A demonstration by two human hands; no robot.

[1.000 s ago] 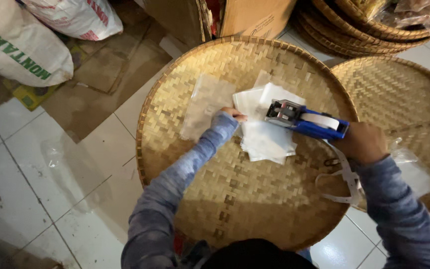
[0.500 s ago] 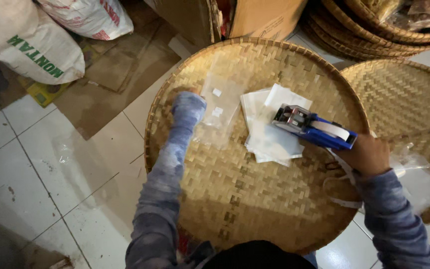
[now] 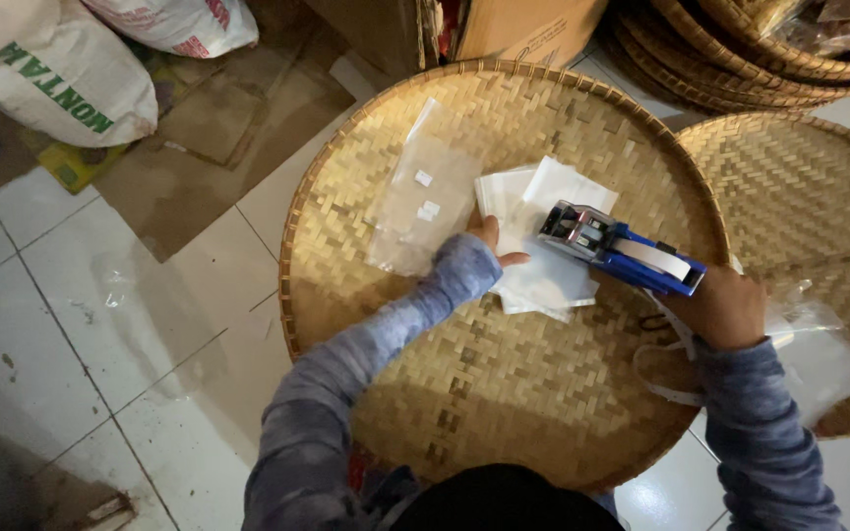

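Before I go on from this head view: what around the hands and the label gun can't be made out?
- Left hand: mostly covered by its sleeve; the fingers' hold on the white bag stack is unclear.
- Right hand: its grip on the blue label gun is seen from behind; the trigger is hidden.
- Small labels on the clear bags: too small to read.
- Second woven tray: cut off by the right edge.
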